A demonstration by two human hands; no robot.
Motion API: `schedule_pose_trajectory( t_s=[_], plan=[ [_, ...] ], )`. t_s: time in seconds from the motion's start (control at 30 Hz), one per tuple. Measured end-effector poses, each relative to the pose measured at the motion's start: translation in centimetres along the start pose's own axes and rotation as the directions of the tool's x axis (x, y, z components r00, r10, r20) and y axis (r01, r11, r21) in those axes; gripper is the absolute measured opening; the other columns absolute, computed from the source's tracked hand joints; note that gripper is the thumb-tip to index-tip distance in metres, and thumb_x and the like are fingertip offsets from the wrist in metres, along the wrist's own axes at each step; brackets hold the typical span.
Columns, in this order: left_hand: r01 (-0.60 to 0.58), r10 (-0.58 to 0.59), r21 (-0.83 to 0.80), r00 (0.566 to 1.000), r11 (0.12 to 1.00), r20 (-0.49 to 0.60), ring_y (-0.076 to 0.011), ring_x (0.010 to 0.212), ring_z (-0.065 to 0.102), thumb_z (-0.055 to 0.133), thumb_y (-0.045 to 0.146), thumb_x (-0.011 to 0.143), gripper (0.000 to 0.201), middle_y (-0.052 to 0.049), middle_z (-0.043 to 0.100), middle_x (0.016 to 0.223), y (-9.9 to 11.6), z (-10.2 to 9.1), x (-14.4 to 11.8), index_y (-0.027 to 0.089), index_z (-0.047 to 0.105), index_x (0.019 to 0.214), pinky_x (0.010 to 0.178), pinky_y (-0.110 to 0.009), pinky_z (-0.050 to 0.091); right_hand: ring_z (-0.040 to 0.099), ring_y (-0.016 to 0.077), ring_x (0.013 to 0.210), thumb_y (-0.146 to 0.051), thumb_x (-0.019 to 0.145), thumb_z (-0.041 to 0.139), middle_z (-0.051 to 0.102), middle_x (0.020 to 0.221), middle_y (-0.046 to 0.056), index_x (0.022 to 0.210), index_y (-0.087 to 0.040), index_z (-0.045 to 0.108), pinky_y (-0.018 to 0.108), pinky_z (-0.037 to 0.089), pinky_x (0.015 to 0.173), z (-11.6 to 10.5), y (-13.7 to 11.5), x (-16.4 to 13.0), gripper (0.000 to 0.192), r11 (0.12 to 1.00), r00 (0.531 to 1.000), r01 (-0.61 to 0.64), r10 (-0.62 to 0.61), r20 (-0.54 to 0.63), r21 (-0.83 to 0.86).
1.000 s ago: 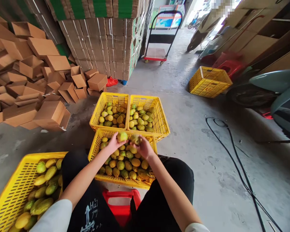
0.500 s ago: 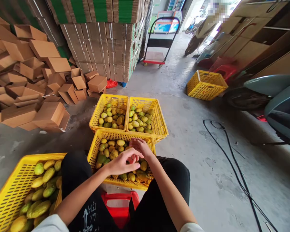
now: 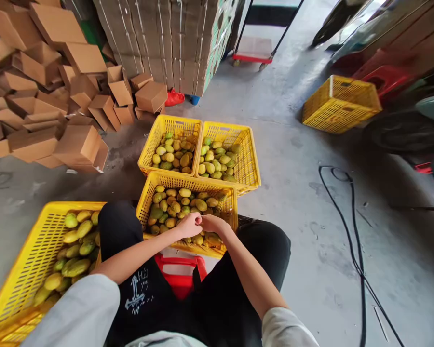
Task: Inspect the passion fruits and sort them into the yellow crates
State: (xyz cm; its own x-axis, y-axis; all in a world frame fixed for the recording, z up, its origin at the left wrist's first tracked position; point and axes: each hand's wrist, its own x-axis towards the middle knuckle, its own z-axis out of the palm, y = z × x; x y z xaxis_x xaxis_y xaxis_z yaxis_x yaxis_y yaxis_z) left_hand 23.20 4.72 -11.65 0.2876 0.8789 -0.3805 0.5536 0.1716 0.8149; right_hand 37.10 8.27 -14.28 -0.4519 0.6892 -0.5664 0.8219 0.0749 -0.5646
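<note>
My left hand [image 3: 188, 225] and my right hand [image 3: 212, 223] meet over the near edge of the yellow crate [image 3: 188, 182] between my knees. The left hand's fingers are curled against the right hand's fingers, and no fruit shows in either hand. The right hand's fingertips are hidden behind the left hand. The crate holds several green-yellow mangoes [image 3: 173, 207] just below and beyond both hands. I sit on a red stool [image 3: 179, 277].
Two more mango crates [image 3: 173, 125] [image 3: 251, 159] stand beyond the near one, and another [image 3: 39, 231] lies by my left knee. An empty yellow crate [image 3: 342, 103] sits far right by a scooter [image 3: 412, 125]. Cardboard boxes [image 3: 75, 144] pile up left; a black cable [image 3: 354, 231] crosses the floor right.
A second ago each hand held a mango over the crate's far edge. Both fruits are gone from the hands, which have drawn back and come together. The view has tilted downward.
</note>
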Motion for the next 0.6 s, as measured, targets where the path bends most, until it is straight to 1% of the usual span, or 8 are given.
schedule_pose_trajectory(
  t_s=[0.07, 0.13, 0.2, 0.23, 0.3, 0.43, 0.5, 0.6],
  plan=[
    [0.063, -0.063, 0.01, 0.998, 0.998, -0.017, -0.0106, 0.059, 0.038, 0.052, 0.002, 0.055, 0.021, 0.005, 0.043, 0.057, -0.8, 0.7, 0.4, 0.018, 0.039, 0.057, 0.056, -0.024, 0.025, 0.066, 0.0286, 0.093, -0.014, 0.073, 0.06, 0.071, 0.086, 0.012, 0.084, -0.017, 0.067, 0.033, 0.048, 0.079, 0.4, 0.1, 0.5, 0.013, 0.997, 0.999, -0.023, 0.025, 0.025, -0.079],
    [0.143, -0.141, 0.026, 0.989, 0.989, -0.044, -0.0115, 0.059, 0.038, 0.052, 0.002, 0.056, 0.02, 0.004, 0.042, 0.055, -1.8, 1.0, 0.9, 0.018, 0.04, 0.056, 0.056, -0.025, 0.025, 0.065, 0.0284, 0.098, -0.018, 0.079, 0.056, 0.07, 0.097, 0.015, 0.097, -0.015, 0.066, 0.035, 0.047, 0.083, 0.6, 0.2, 1.1, 0.021, 0.988, 0.999, -0.043, 0.045, 0.011, -0.147],
    [0.227, -0.222, 0.045, 0.971, 0.973, -0.088, -0.0125, 0.059, 0.039, 0.053, 0.003, 0.057, 0.019, 0.003, 0.042, 0.055, -3.0, 0.9, 1.3, 0.018, 0.041, 0.056, 0.057, -0.025, 0.025, 0.064, 0.0277, 0.102, -0.02, 0.083, 0.051, 0.069, 0.104, 0.015, 0.107, -0.015, 0.063, 0.035, 0.047, 0.085, 0.8, 0.3, 1.5, 0.028, 0.978, 0.998, -0.066, 0.068, 0.003, -0.197],
    [0.264, -0.257, 0.053, 0.96, 0.963, -0.111, -0.013, 0.06, 0.039, 0.053, 0.004, 0.058, 0.018, 0.003, 0.042, 0.055, -3.6, 0.7, 1.6, 0.018, 0.042, 0.056, 0.057, -0.026, 0.026, 0.064, 0.0276, 0.103, -0.021, 0.084, 0.05, 0.069, 0.106, 0.015, 0.11, -0.016, 0.063, 0.035, 0.047, 0.085, 0.9, 0.3, 1.7, 0.029, 0.973, 0.997, -0.077, 0.081, 0.008, -0.218],
    [0.32, -0.308, 0.067, 0.939, 0.945, -0.152, -0.0139, 0.061, 0.041, 0.054, 0.005, 0.06, 0.018, 0.002, 0.043, 0.057, -4.6, 0.2, 2.2, 0.018, 0.043, 0.057, 0.059, -0.026, 0.027, 0.065, 0.0282, 0.101, -0.022, 0.084, 0.05, 0.07, 0.104, 0.016, 0.109, -0.016, 0.064, 0.036, 0.048, 0.084, 1.1, 0.5, 2.0, 0.029, 0.963, 0.994, -0.096, 0.108, 0.033, -0.252],
    [0.36, -0.336, 0.097, 0.921, 0.928, -0.199, -0.0161, 0.067, 0.045, 0.055, 0.005, 0.063, 0.019, 0.0, 0.046, 0.062, -5.9, -1.0, 3.4, 0.019, 0.043, 0.059, 0.062, -0.027, 0.031, 0.066, 0.0278, 0.099, -0.021, 0.083, 0.054, 0.071, 0.103, 0.014, 0.104, -0.019, 0.067, 0.034, 0.049, 0.082, 1.6, 0.7, 2.2, 0.025, 0.95, 0.984, -0.119, 0.152, 0.094, -0.287],
    [0.363, -0.335, 0.116, 0.919, 0.925, -0.208, -0.0169, 0.07, 0.046, 0.055, 0.006, 0.064, 0.019, -0.001, 0.046, 0.063, -6.2, -1.4, 3.8, 0.019, 0.042, 0.059, 0.064, -0.027, 0.032, 0.065, 0.027, 0.101, -0.021, 0.083, 0.054, 0.07, 0.106, 0.013, 0.107, -0.02, 0.067, 0.033, 0.049, 0.082, 1.7, 0.8, 2.3, 0.028, 0.946, 0.979, -0.125, 0.166, 0.117, -0.298],
    [0.368, -0.337, 0.149, 0.921, 0.918, -0.197, -0.0172, 0.069, 0.046, 0.055, 0.006, 0.064, 0.021, -0.001, 0.044, 0.062, -6.4, -1.5, 4.0, 0.019, 0.04, 0.059, 0.064, -0.027, 0.032, 0.064, 0.0273, 0.103, -0.02, 0.085, 0.05, 0.069, 0.11, 0.014, 0.113, -0.018, 0.065, 0.033, 0.049, 0.083, 1.9, 0.8, 2.7, 0.032, 0.941, 0.973, -0.126, 0.178, 0.145, -0.315]
  ],
)
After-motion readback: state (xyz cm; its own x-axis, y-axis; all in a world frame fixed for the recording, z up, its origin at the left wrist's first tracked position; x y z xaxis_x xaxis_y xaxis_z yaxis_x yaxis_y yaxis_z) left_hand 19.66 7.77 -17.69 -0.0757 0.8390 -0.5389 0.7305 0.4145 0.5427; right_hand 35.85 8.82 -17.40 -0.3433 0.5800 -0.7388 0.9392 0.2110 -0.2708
